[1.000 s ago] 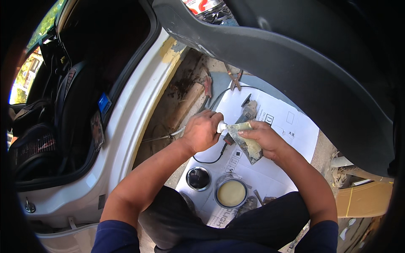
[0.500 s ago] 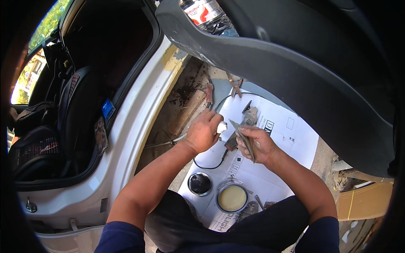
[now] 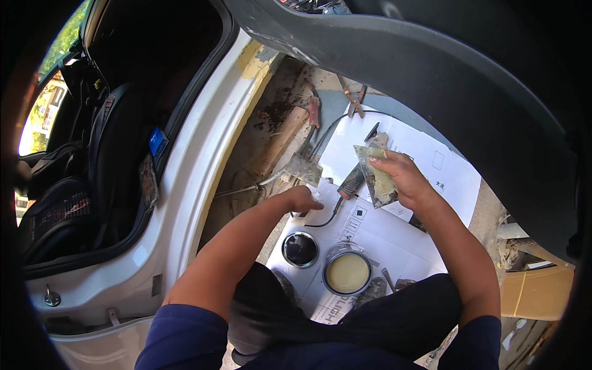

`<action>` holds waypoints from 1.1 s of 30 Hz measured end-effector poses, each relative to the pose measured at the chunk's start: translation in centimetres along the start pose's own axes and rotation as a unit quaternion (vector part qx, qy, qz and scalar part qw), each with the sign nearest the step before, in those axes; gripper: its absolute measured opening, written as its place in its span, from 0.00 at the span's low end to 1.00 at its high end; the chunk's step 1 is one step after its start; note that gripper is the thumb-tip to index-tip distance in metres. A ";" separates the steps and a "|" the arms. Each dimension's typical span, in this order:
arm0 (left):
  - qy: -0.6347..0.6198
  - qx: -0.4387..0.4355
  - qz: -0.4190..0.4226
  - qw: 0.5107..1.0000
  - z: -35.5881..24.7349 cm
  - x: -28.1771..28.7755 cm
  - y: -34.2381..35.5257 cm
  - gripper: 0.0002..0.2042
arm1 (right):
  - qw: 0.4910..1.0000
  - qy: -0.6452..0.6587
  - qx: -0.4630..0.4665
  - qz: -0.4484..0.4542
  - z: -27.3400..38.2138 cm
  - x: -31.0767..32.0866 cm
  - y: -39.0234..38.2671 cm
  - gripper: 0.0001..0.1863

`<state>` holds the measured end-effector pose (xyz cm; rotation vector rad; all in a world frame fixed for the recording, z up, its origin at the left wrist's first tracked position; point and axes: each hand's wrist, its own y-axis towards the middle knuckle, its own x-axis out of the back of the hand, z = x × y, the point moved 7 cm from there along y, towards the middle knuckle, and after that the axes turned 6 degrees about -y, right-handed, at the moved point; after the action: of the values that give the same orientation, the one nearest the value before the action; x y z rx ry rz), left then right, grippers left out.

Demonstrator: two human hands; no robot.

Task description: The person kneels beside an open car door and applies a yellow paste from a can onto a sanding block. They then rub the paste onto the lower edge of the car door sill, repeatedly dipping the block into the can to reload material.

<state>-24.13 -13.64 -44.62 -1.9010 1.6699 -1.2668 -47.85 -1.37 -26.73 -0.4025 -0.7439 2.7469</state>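
Observation:
My right hand [image 3: 398,176] is closed on a flat putty spreader [image 3: 377,182], its broad face smeared with pale yellow-green putty. Low over the white cardboard, my left hand [image 3: 301,200] is closed around a small white object [image 3: 316,196], mostly hidden by the fingers. Just beyond that hand is a grey, putty-stained scraper blade [image 3: 304,170]; whether the hand touches it is unclear. An angle grinder [image 3: 351,180] lies partly behind the spreader. Nearer my knees stand an open can of cream-coloured putty [image 3: 347,274] and a round black-topped container with a silver rim [image 3: 300,250].
White printed cardboard [image 3: 453,185] covers the ground. Pliers [image 3: 353,105], a red-handled tool [image 3: 314,111] and a wood block [image 3: 280,142] lie farther off. The white car door sill [image 3: 213,148] runs along the left; a dark curved panel [image 3: 431,68] overhangs the far right.
The spreader in my right hand has turned from edge-on to show its putty-covered face. My left hand has come nearer to me, uncovering the scraper blade. The view has shifted slightly.

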 end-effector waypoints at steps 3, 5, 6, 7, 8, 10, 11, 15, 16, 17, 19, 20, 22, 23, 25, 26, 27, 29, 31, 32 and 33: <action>0.094 0.035 -0.082 0.992 0.8 0.8 1.5 0.28 | 1.000 -0.005 0.004 0.003 0.0 0.2 0.3 0.20; 0.139 0.064 -0.242 0.958 0.5 2.9 0.7 0.23 | 1.000 -0.006 -0.002 -0.005 -0.1 0.8 0.2 0.21; 0.185 0.023 -0.241 0.952 -0.8 3.4 0.4 0.21 | 1.000 -0.010 -0.006 -0.021 -0.2 1.2 -0.1 0.21; 0.230 -0.017 -0.241 0.943 -1.9 4.6 -0.1 0.21 | 0.999 -0.014 -0.008 -0.035 -0.2 1.5 -0.3 0.21; 0.274 -0.059 -0.240 0.929 -3.0 5.6 -0.4 0.20 | 0.999 -0.018 -0.011 -0.049 -0.1 1.8 -0.5 0.21; 0.217 -0.073 -0.248 0.941 -1.5 6.5 0.6 0.20 | 0.999 -0.028 -0.009 -0.031 0.1 1.7 -0.4 0.21; 0.186 -0.081 -0.250 0.947 -0.7 6.3 1.3 0.20 | 0.999 -0.034 -0.011 -0.023 0.0 1.8 -0.4 0.21; 0.010 -0.114 -0.163 0.980 -2.9 5.2 3.7 0.22 | 0.998 -0.039 -0.014 -0.047 -0.2 3.1 -1.0 0.21; 0.045 -0.133 -0.208 0.968 -4.0 5.2 3.7 0.25 | 0.998 -0.038 -0.015 -0.048 -0.4 3.7 -1.1 0.21; 0.120 -0.152 -0.238 0.952 -4.6 5.4 3.8 0.24 | 0.998 -0.037 -0.017 -0.050 -0.6 4.0 -1.2 0.21; 0.265 -0.185 -0.295 0.899 -5.0 5.4 4.3 0.23 | 0.997 -0.041 -0.027 -0.067 -0.2 3.8 -1.7 0.20; 0.289 -0.159 -0.283 0.901 -4.1 5.2 4.7 0.21 | 0.996 -0.044 -0.033 -0.075 -0.2 3.7 -1.9 0.20; 0.333 -0.113 -0.252 0.902 -3.2 4.7 4.9 0.16 | 0.996 -0.061 -0.026 -0.068 -0.4 3.9 -2.2 0.20; 0.331 -0.090 -0.216 0.914 -2.9 4.2 5.5 0.16 | 0.995 -0.070 -0.022 -0.063 -0.6 3.9 -2.4 0.20; 0.335 -0.037 -0.154 0.929 -3.2 5.5 5.0 0.15 | 0.994 -0.089 0.000 -0.065 -0.5 3.8 -2.5 0.20; 0.208 -0.059 -0.180 0.960 -1.5 6.0 5.7 0.12 | 0.993 -0.099 0.011 -0.065 -0.6 3.6 -2.4 0.21; 0.146 -0.067 -0.174 0.972 -2.4 7.1 5.0 0.12 | 0.991 -0.118 0.024 -0.063 -0.4 3.4 -2.2 0.21; 0.021 -0.085 -0.161 0.983 -5.7 9.8 1.7 0.13 | 0.985 -0.156 0.053 -0.060 -0.2 2.8 -1.6 0.21; -0.178 -0.136 -0.132 0.966 -7.3 10.4 -2.1 0.12 | 0.936 -0.315 0.131 -0.091 0.4 2.2 -0.6 0.23; -0.243 -0.159 -0.116 0.950 -8.8 10.7 -4.6 0.11 | 0.908 -0.374 0.155 -0.108 1.1 1.3 -0.4 0.24; -0.308 -0.179 -0.097 0.929 -10.0 10.7 -7.1 0.10 | 0.877 -0.431 0.175 -0.125 1.7 0.3 -0.5 0.24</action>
<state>-28.09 -18.35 -29.53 -2.3907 1.4512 -0.3336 -48.58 -1.64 -25.09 0.9819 -0.3836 2.6401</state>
